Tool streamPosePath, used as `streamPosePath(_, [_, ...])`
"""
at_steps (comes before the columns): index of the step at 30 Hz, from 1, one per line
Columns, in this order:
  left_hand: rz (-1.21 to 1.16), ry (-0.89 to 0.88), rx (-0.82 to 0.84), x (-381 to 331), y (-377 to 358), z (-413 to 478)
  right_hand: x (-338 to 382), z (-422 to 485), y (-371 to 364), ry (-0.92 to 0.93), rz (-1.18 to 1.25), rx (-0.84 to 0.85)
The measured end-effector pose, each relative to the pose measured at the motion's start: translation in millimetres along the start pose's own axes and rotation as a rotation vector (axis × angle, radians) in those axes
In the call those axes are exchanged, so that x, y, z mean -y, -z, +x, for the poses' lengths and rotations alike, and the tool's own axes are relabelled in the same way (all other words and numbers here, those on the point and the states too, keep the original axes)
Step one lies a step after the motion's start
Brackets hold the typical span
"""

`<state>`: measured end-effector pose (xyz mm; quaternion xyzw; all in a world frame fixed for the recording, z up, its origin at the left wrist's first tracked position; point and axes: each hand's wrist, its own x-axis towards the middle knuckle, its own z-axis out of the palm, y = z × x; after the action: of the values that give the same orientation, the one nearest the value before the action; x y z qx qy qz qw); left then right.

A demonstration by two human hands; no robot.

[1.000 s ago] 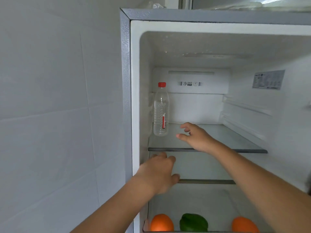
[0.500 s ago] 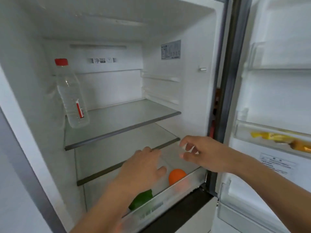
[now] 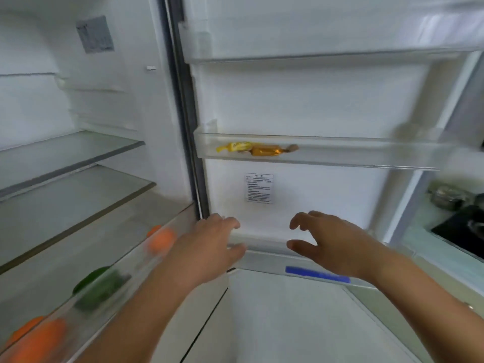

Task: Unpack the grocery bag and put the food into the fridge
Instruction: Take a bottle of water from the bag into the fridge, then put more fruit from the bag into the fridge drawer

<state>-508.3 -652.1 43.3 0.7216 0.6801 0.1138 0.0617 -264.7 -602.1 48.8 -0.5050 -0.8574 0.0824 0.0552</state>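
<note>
Lying in the clear plastic crisper drawer at the bottom of the open white fridge, the food shows as one round orange fruit near the drawer's right end, a dark green vegetable around the middle and a second orange fruit at the left end, all blurred behind the drawer's front wall. More food sits in the open door: a small yellow wrapped snack and a golden-brown wrapped snack lie touching end to end in the clear middle door shelf.

Both hands reach toward the lower part of the door with nothing in them. The left hand is released, its fingers loosely bent, just beside the right end of the drawer and near the white rim of the lowest door shelf; whether it touches that rim cannot be told. The right hand is also released, fingers spread and curved with the thumb held apart, hovering in front of the same shelf above a blue label strip.

Above the drawer are two glass shelves with grey front edges. A white printed sticker is on the door panel between the hands and the snacks, and a grey sticker is on the fridge's inner side wall. Past the door's edge, a metal pot and a black cooktop sit on a counter.
</note>
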Motion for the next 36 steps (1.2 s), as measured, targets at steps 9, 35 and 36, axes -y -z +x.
streamPosePath(9, [-0.030,-0.214,0.112,-190,-69,0,-158,-207,13,-0.383,-0.008,-0.090])
streamPosePath(35, [-0.049,-1.102,0.480,-743,-295,60,-494,-545,18,-1.307,0.060,-0.198])
streamPosePath(36, [-0.045,-1.137,0.493,-763,-300,67,-509,-546,21,-1.329,0.062,-0.199])
